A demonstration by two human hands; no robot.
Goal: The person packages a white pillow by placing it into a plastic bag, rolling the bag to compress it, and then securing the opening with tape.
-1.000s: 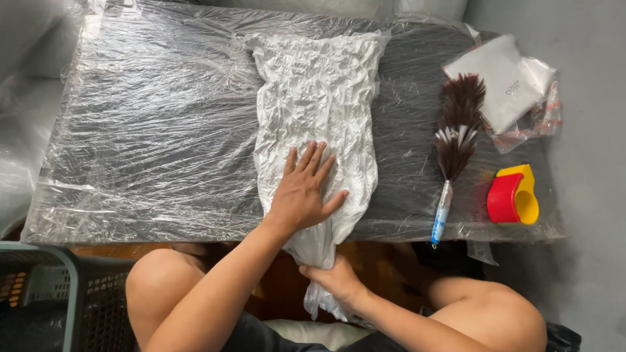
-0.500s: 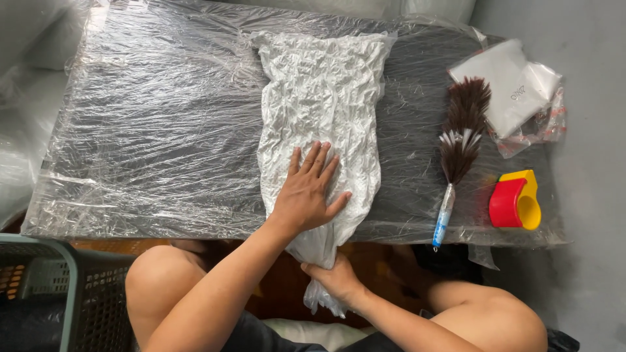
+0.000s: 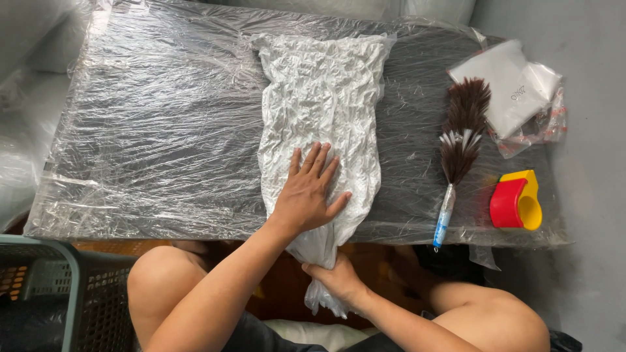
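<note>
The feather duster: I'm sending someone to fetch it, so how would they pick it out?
On the plastic-wrapped table, look right of the crumpled white cloth. The feather duster lies lengthwise between that cloth and a red-and-yellow plastic item. Only it has dark brown plumes on a thin blue-and-clear handle.

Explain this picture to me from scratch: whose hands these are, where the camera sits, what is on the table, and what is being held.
There is no machine here, only a person working with bare hands. The one camera is worn on that person's head and looks straight down. The left hand lies flat, fingers spread, on a crumpled white cloth stretched along a dark table wrapped in clear plastic film. The right hand grips the cloth's bunched end below the table's near edge. To the right lie a brown feather duster, a red and yellow plastic tool and a clear bag of white folded material. A grey-green basket stands at lower left.
</note>
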